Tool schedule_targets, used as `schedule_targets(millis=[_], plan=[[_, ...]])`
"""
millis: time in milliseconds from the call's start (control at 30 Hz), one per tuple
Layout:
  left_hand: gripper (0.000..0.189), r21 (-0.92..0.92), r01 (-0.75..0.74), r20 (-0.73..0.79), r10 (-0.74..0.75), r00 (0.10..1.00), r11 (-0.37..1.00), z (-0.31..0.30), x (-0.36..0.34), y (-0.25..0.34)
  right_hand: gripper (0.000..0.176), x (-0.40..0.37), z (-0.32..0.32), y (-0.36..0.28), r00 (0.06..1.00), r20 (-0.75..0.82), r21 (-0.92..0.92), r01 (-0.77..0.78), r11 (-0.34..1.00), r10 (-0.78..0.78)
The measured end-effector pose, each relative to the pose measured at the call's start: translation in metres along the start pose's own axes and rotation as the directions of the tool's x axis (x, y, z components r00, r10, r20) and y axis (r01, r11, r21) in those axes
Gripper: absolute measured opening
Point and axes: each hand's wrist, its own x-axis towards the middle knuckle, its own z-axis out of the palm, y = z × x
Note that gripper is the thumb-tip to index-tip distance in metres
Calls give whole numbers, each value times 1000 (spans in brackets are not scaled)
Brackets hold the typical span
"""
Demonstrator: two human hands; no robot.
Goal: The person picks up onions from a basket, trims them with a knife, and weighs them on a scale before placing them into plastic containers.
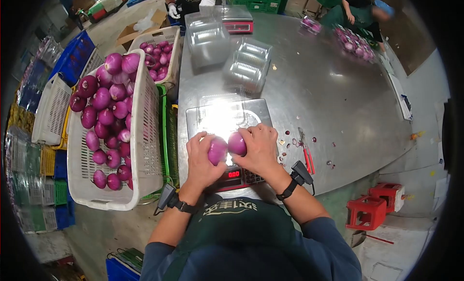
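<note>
Crates (148, 153) stand beside a metal table (338, 111) where left grip (200, 160) and right grip (261, 148) each curl round one onion (237, 144).

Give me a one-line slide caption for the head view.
Left hand holds one red onion, right hand a second red onion, above a digital scale reading 0.00.

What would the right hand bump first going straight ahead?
Holding its round purple onion, the right hand would probably reach the flat silver metal scale plate first, or anything the glare hides there; depth is unclear.
</note>
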Motion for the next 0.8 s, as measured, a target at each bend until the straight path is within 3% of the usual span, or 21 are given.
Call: schedule_targets(millis=[67,133,200,267,333,367,400,433,467,500,533,600,633,667,700,733,767,800], plan=[[73,-46,32,21,-31,999,998,-4,-4,-7,63,-4,6,3,1000,-3,-41,6,999,-6],[76,-89,59,45,-55,997,994,-8,-8,-10,58,-7,8,12,995,-15,225,-91,970,97],[78,-205,171,18,-171,985,964,-15,-19,-7,56,-6,7,27,986,-26,287,-153,946,167],[74,-164,146,-42,-155,987,976,-18,-35,-12,55,3,8,40,970,-39,350,-210,913,238],[66,-448,540,149,-536,831,713,-23,-49,-12,54,19,13,56,894,94,487,-425,763,439],[66,-451,528,142,-526,838,720,-23,-55,-13,59,25,33,75,850,171,535,-504,678,498],[59,-607,615,270,-597,756,504,-23,-60,-16,59,38,34,77,856,156,541,-491,683,493],[53,-705,664,413,-617,670,249,-24,-63,-17,63,52,35,77,749,347,645,-627,437,564],[42,-726,672,464,-616,636,147,-28,-61,-14,68,63,35,77,626,541,674,-722,156,562],[42,-748,660,499,-601,625,65,-32,-60,-10,74,70,39,79,643,563,712,-697,91,519],[42,-764,645,532,-583,614,-18,-37,-59,-5,74,73,37,81,658,550,723,-683,100,514],[39,-774,633,523,-567,637,-2,-41,-61,-5,74,69,23,76,761,504,705,-635,315,408],[36,-787,614,541,-550,636,-63,-44,-62,-5,75,54,9,72,868,384,583,-492,646,315],[34,-795,594,558,-533,636,-125,-47,-62,-4,78,36,-6,73,957,270,458,-220,861,101],[25,-800,581,562,-525,639,-148,-49,-62,-3,81,19,-21,69,969,199,280,86,956,-145],[25,-805,576,553,-528,645,-139,-48,-64,-6,90,9,-56,44,900,433,197,-50,979,-41],[20,-805,562,565,-527,635,-187,-44,-67,-12,96,-16,-46,53,861,507,199,-76,977,-36],[16,-800,553,583,-523,622,-234,-39,-67,-17,100,-23,-56,43,755,654,295,-310,904,45]])
